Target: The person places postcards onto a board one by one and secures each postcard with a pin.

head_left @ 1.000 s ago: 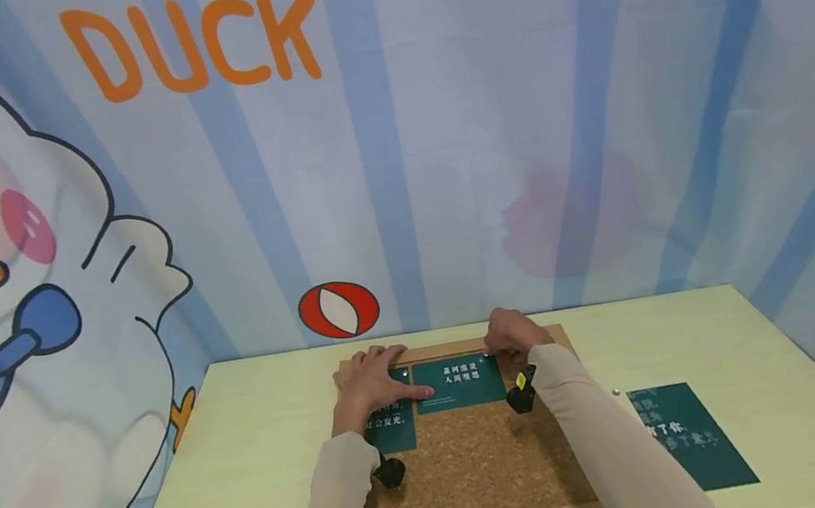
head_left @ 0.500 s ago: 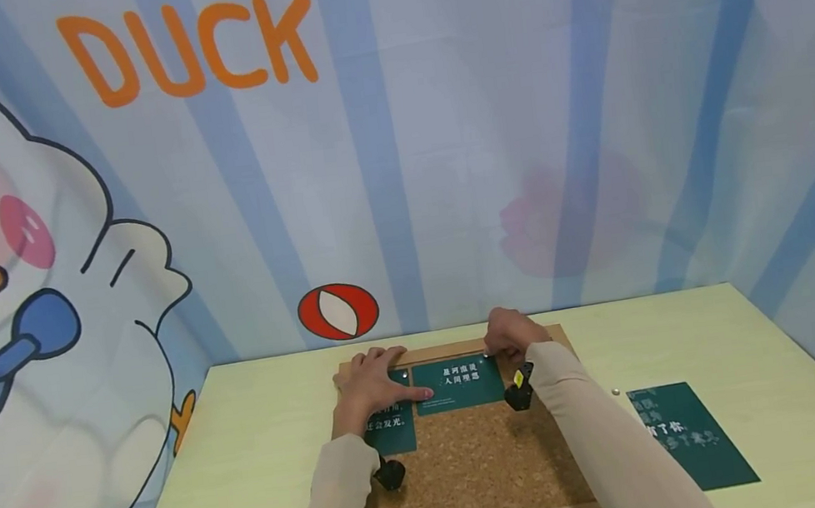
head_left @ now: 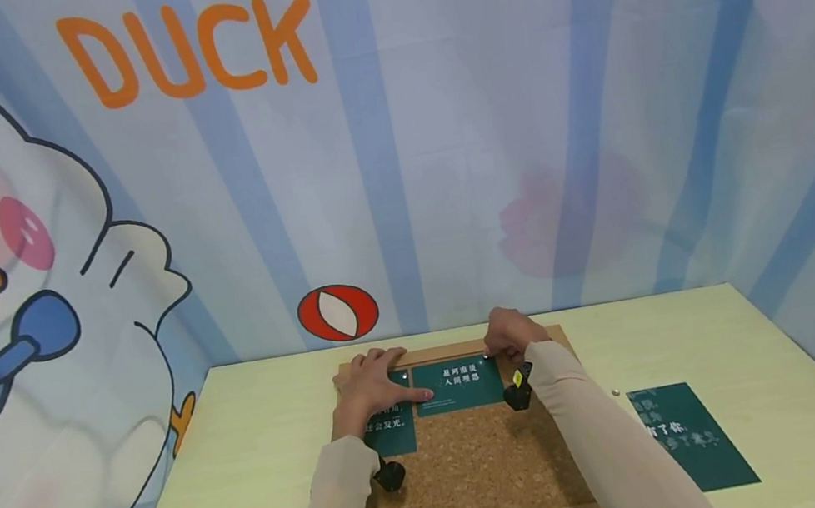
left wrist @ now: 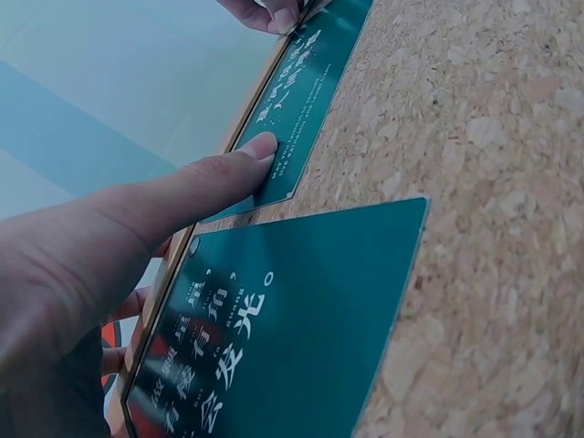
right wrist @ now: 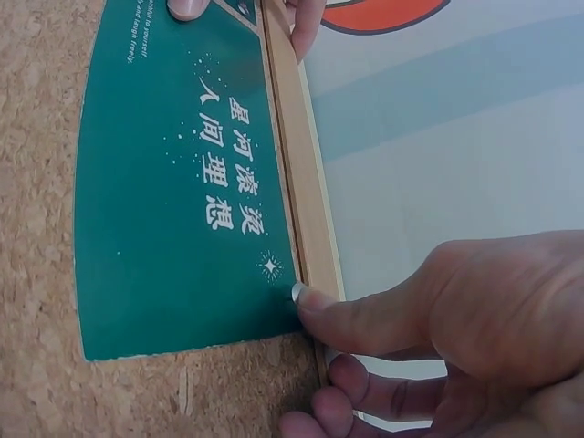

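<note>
In the head view, a wood-framed corkboard (head_left: 493,470) carries two green cards with white Chinese lettering. My left thumb presses the lower left part of the wide card (head_left: 462,399). The other fingers of my left hand (head_left: 372,388) hook over the frame's far edge, beside the tall card (head_left: 394,440), which has a silver thumbtack (left wrist: 194,245) at a corner. At the wide card's far right corner, my right hand (head_left: 513,334) holds its thumb against another silver thumbtack (right wrist: 297,291). The fingers of that hand are curled beside the frame.
A third green card (head_left: 710,454) lies on the pale yellow table (head_left: 270,437) right of the board, with a small silver tack (head_left: 615,392) near its corner. Behind the table hangs a striped duck-print curtain (head_left: 434,159). A black wrist camera (head_left: 520,392) sits under the right wrist.
</note>
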Demonstrator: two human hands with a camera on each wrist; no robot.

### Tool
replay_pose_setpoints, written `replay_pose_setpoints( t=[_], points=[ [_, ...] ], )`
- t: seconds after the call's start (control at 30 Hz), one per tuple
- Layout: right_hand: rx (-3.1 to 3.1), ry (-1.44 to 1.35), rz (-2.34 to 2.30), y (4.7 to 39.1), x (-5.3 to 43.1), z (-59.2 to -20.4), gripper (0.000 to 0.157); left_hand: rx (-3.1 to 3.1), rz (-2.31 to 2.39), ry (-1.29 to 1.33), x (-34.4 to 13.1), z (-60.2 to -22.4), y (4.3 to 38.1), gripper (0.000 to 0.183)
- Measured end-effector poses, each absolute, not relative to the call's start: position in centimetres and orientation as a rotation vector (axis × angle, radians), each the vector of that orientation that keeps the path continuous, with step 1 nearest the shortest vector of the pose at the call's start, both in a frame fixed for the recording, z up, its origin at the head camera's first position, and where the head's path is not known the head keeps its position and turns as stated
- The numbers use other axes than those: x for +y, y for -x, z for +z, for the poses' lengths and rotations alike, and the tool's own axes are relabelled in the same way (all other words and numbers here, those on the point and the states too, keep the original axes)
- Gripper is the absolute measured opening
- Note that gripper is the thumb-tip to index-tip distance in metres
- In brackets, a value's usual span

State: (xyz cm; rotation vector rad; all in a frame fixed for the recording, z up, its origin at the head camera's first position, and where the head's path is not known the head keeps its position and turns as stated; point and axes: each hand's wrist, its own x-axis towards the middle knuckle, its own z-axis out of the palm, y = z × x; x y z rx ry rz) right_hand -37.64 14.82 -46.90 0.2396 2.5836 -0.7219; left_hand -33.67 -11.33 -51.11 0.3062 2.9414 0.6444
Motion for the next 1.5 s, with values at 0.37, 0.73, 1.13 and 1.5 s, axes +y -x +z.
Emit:
replay_pose_setpoints(
  t=[0.37, 0.73, 1.13, 1.5],
  points=[
    [2.583, -0.249, -0.735, 37.6, 14.9, -46.8, 0.014, 2.955, 0.643, -0.318, -11.2, -51.1, 33.9, 0.097],
    [2.614, -0.241, -0.742, 37.4, 15.4, -46.8, 0.020, 2.943, 0.660, -0.321, -10.9, -51.0, 33.8, 0.098],
    [2.614, -0.252, -0.750, 37.4, 15.3, -47.2, 0.023, 2.984, 0.632, -0.374, -11.4, -51.8, 33.9, 0.099],
    [2.608, -0.212, -0.752, 37.4, 15.6, -47.4, 0.029, 3.047, 0.828, -0.272, -14.1, -52.4, 33.0, 0.115]
  ],
)
